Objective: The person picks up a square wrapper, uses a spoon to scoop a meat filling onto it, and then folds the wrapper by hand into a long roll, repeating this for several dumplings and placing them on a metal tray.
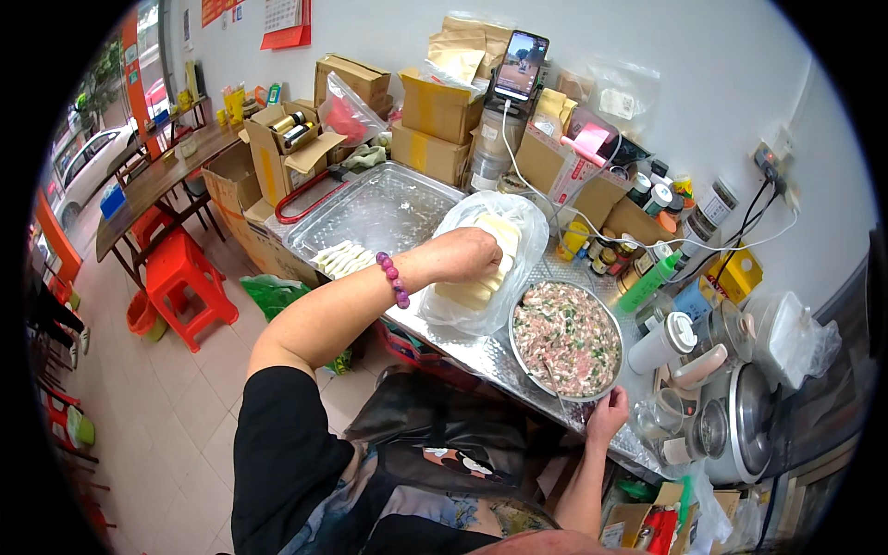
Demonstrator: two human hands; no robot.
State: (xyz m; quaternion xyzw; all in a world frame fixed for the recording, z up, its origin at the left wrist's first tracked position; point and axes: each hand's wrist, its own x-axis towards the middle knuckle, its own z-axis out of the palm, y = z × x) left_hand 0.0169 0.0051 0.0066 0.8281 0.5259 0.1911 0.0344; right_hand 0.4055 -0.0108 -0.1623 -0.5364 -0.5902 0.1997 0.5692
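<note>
My left hand (470, 256), below a purple bead bracelet, is closed with its fingertips down at a stack of pale yellow dough wrappers (465, 293). The back of the hand hides what its fingers hold, if anything. The wrappers lie on a clear plastic bag (532, 242). To the right stands a round metal bowl (619, 344) of minced meat with green bits, a thin handle leaning over its near rim. My right hand (608, 418) is curled at the table edge beside that rim; whether it grips bowl or table is unclear. White folded dough pieces (344, 259) lie in rows on a metal tray (400, 200).
Cardboard boxes (435, 106) and a propped phone (522, 67) line the wall. Spice jars (712, 208), a green bottle (649, 282), a white cup (662, 342) and a lidded pot (747, 421) crowd the right side. A white cable crosses behind the bowl. Red stools (185, 282) stand at left.
</note>
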